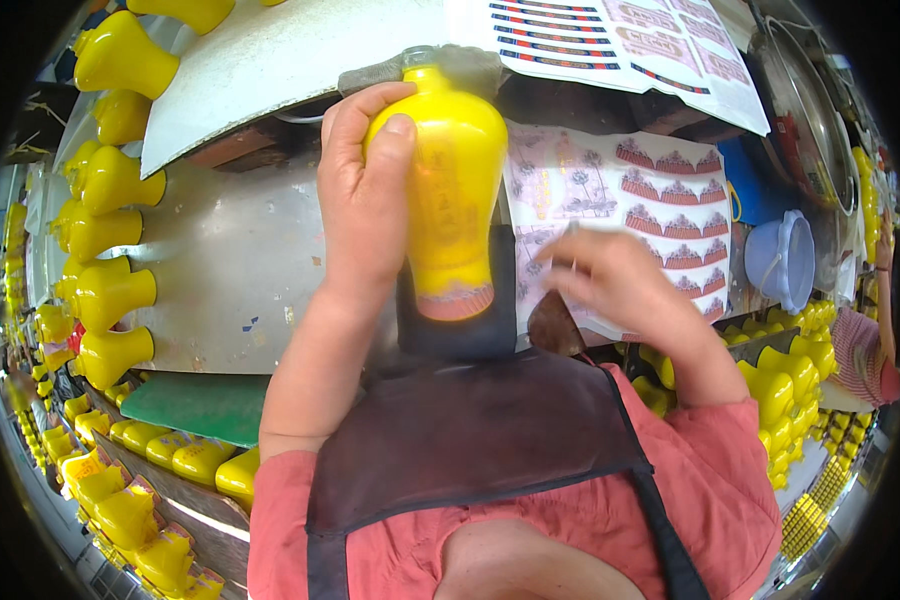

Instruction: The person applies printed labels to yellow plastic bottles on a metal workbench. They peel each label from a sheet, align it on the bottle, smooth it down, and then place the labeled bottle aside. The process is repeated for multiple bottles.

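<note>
My left hand (362,180) is closed on a glossy yellow ceramic bottle (455,190), its thumb pressed on the upper body. The bottle has a broad shoulder, a slim lower part and a pink patterned band at its base; faint markings show on its front. Its neck lies against a grey cloth pad (370,77), while the base points toward me over a black cloth (460,340). To the bottle's right, my right hand (610,275) hovers by the decal sheet (660,240), apart from the bottle. Motion blurs its fingers, so whether they hold something is unclear.
Several yellow bottles (120,290) line the metal worktop (235,250) at left. A raised white board (300,50) and another decal sheet (620,45) lie at the far side. A light-blue bucket (785,260) stands at right, beyond more yellow bottles (785,375). A green board (195,408) sits near left.
</note>
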A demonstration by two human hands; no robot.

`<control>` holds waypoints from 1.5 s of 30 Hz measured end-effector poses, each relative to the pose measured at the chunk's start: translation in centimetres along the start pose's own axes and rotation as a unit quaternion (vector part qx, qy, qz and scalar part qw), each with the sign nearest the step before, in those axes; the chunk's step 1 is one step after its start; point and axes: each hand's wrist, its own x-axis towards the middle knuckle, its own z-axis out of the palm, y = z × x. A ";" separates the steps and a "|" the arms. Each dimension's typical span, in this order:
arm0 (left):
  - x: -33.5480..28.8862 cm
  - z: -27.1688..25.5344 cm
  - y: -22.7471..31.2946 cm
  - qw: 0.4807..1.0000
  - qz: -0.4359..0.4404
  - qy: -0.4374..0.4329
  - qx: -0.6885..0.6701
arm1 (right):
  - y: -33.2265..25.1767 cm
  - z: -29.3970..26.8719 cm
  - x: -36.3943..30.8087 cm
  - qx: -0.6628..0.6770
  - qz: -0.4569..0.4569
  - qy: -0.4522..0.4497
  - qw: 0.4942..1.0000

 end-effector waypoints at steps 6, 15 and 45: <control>0.0 0.2 -0.5 1.000 0.006 0.008 -0.022 | -0.6 3.9 -6.2 -0.094 -0.043 -0.020 0.994; -0.2 0.1 -0.7 0.999 0.045 -0.012 -0.025 | 0.6 8.3 -7.8 -0.190 -0.025 -0.026 0.981; -1.3 -0.5 -2.0 0.997 0.078 -0.023 -0.018 | -8.8 -7.5 12.6 -0.066 -0.290 0.159 0.941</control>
